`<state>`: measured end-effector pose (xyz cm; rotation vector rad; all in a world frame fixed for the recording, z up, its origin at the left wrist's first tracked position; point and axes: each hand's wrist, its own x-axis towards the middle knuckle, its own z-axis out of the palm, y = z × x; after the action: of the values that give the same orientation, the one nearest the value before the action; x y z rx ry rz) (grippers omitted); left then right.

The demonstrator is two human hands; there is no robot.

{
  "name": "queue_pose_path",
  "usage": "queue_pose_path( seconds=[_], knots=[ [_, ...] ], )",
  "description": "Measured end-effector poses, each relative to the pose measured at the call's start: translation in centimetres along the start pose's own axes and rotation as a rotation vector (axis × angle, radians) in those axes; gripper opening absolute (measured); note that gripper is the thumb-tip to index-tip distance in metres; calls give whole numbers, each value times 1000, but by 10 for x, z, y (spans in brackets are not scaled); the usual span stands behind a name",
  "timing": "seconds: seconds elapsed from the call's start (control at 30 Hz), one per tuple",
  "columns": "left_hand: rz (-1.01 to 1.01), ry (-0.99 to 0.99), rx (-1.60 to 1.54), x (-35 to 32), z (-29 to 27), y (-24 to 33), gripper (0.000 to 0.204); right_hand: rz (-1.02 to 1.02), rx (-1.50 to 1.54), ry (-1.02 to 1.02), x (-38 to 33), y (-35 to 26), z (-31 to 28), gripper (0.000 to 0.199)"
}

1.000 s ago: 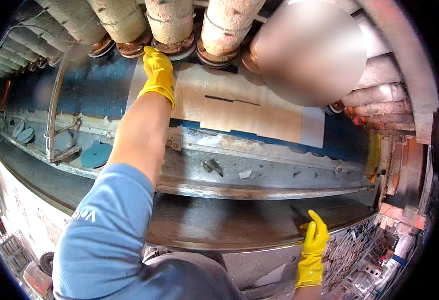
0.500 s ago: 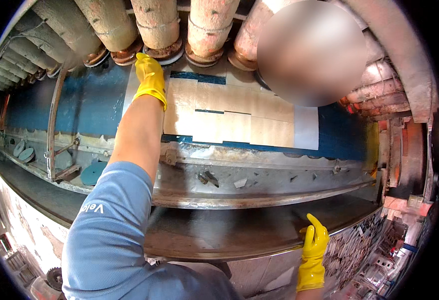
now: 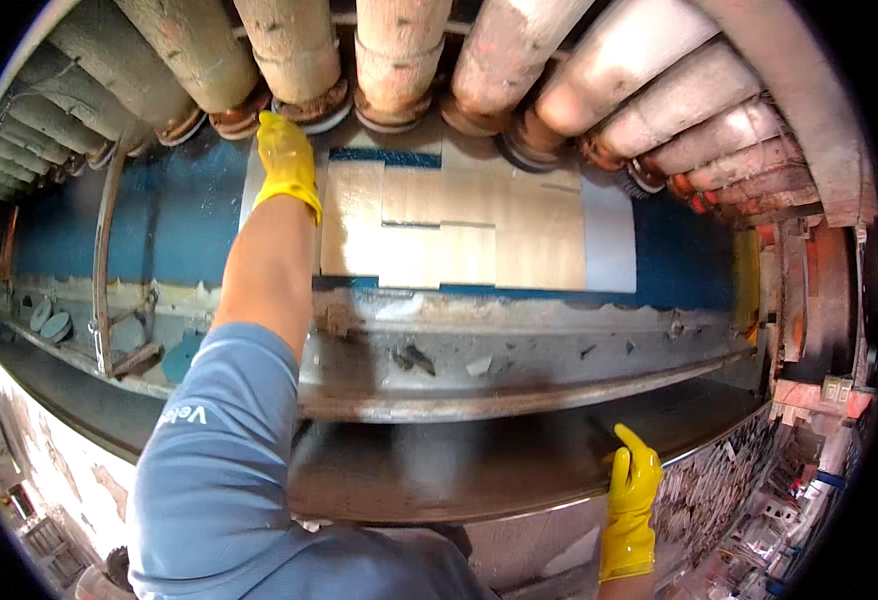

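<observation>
Left hand (image 3: 286, 160), yellow glove, arm stretched far across machine bed; fingers flat, released, pressing down on far left corner of thin pale veneer sheets (image 3: 459, 225). Sheets lie flat on blue bed (image 3: 169, 215), overlapping, far edge just under row of worn rollers (image 3: 399, 50). White sheet (image 3: 607, 240) at right end of veneer, touching it. Right hand (image 3: 634, 490), yellow glove, resting on near edge of dark steel plate (image 3: 459, 460), fingers extended, grasping nothing. Scraps and chips on grey metal ledge (image 3: 519, 350) between veneer and plate.
</observation>
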<state>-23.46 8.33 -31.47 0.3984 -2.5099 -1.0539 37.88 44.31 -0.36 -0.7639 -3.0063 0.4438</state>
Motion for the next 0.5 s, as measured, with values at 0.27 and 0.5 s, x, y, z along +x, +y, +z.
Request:
queue_pose_path(
  seconds=[0.27,0.5],
  knots=[
    [-133,-47,-80,-6,-5,-51,58,86,26,-71,-5,-8,-2,31],
    [359,-410,326,-5,-9,-67,43,-179,-101,-16,-1,5,-9,26]
  ],
)
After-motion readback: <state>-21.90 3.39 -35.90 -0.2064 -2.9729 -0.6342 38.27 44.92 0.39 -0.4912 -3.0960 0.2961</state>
